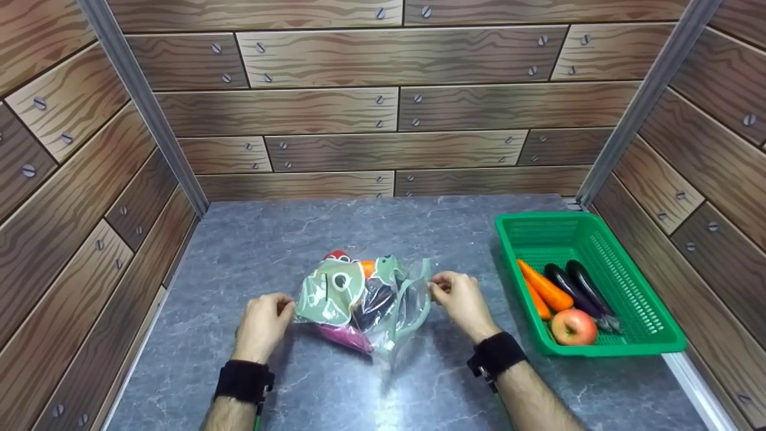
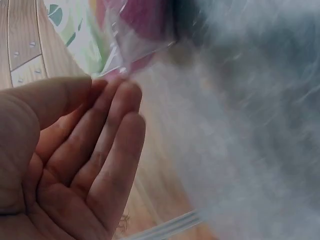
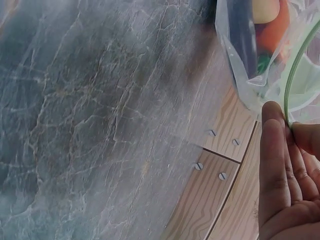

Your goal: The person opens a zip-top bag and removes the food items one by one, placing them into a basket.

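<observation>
Bag [image 1: 348, 299], centre of the frame: left hand [image 1: 261, 323] pinches its left edge, right hand [image 1: 464, 304] pinches its green rim; basket [image 1: 610, 349], right of the frame, holds an apple [image 1: 574, 327], carrots [image 1: 549, 290] and eggplants [image 1: 589, 288]

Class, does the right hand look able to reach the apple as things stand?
Probably yes: the apple lies uncovered in the open-topped basket to the right, though the right hand pinches the bag and would likely need to let go.
</observation>
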The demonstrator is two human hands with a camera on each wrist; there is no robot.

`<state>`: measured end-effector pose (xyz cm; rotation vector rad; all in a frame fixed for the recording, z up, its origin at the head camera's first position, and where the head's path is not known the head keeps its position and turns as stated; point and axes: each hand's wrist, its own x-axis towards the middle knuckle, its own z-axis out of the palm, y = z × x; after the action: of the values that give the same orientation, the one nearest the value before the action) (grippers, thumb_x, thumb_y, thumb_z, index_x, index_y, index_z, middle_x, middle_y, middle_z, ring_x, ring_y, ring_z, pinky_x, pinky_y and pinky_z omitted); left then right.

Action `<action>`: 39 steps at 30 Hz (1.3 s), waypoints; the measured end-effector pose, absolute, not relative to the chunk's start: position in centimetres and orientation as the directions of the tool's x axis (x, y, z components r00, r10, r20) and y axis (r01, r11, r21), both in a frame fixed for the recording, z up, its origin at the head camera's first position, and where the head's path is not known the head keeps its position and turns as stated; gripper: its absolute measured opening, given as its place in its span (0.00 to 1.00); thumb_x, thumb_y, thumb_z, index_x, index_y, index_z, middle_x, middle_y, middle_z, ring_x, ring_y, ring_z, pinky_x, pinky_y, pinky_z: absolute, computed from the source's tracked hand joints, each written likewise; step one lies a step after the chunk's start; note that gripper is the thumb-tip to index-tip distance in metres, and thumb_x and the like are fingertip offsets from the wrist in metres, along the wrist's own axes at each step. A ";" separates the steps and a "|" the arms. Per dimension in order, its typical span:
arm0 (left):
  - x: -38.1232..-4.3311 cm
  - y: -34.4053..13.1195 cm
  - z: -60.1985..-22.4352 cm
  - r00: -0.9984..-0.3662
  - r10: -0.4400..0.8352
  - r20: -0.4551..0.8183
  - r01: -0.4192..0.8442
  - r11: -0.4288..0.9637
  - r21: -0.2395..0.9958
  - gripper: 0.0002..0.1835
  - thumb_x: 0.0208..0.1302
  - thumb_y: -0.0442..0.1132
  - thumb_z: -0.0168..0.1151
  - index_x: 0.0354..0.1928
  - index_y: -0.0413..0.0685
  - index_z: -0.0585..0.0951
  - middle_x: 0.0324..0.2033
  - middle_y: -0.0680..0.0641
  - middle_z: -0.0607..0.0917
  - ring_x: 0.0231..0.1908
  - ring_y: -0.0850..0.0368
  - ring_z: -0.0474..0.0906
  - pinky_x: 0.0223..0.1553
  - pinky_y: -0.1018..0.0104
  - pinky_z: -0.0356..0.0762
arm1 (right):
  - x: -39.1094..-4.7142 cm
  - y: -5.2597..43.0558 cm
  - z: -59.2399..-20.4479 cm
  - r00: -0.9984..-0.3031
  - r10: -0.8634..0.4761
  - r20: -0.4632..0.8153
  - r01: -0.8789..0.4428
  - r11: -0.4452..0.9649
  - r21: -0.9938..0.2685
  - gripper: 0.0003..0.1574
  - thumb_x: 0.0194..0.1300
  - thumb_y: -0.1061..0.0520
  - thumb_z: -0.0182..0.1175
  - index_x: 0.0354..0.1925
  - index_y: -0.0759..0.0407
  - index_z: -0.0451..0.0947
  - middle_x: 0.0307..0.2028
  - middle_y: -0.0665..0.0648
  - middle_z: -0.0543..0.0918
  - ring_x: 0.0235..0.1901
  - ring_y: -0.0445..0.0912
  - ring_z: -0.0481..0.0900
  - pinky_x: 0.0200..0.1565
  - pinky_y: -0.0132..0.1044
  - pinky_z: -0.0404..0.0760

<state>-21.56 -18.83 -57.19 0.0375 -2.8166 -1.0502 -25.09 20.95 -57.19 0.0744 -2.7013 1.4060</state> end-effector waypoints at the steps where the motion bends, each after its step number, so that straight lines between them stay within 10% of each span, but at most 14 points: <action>1: -21.5 -18.4 -56.8 -0.988 -0.069 0.138 0.039 0.755 0.654 0.09 0.81 0.35 0.72 0.54 0.40 0.96 0.47 0.40 0.99 0.48 0.43 0.97 0.56 0.41 0.96 | -25.1 20.9 -57.2 -0.995 0.001 0.104 -0.085 0.572 -0.816 0.06 0.81 0.66 0.72 0.50 0.69 0.93 0.42 0.66 0.99 0.37 0.54 0.99 0.41 0.40 0.99; 18: -20.3 -5.7 -51.5 -0.887 0.288 0.360 0.458 0.631 0.626 0.16 0.79 0.47 0.79 0.60 0.48 0.95 0.55 0.44 0.99 0.54 0.48 0.98 0.63 0.49 0.97 | -24.9 21.0 -57.0 -0.993 0.006 0.118 -0.093 0.575 -0.813 0.06 0.80 0.66 0.73 0.49 0.68 0.94 0.40 0.65 0.98 0.39 0.62 0.99 0.38 0.36 0.97; 39: -23.1 -4.7 -53.5 -0.927 0.182 0.328 0.371 0.563 0.738 0.06 0.73 0.30 0.75 0.46 0.42 0.97 0.41 0.45 0.99 0.42 0.53 0.98 0.49 0.60 0.99 | -23.7 21.4 -56.7 -0.962 -0.151 0.229 -0.273 0.598 -0.754 0.08 0.81 0.65 0.73 0.54 0.65 0.94 0.48 0.63 0.99 0.50 0.56 0.99 0.58 0.50 0.99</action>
<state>-23.12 -4.69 -53.51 -0.4635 -2.5822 -1.2951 -23.72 21.38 -56.71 0.3580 -2.6794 1.3002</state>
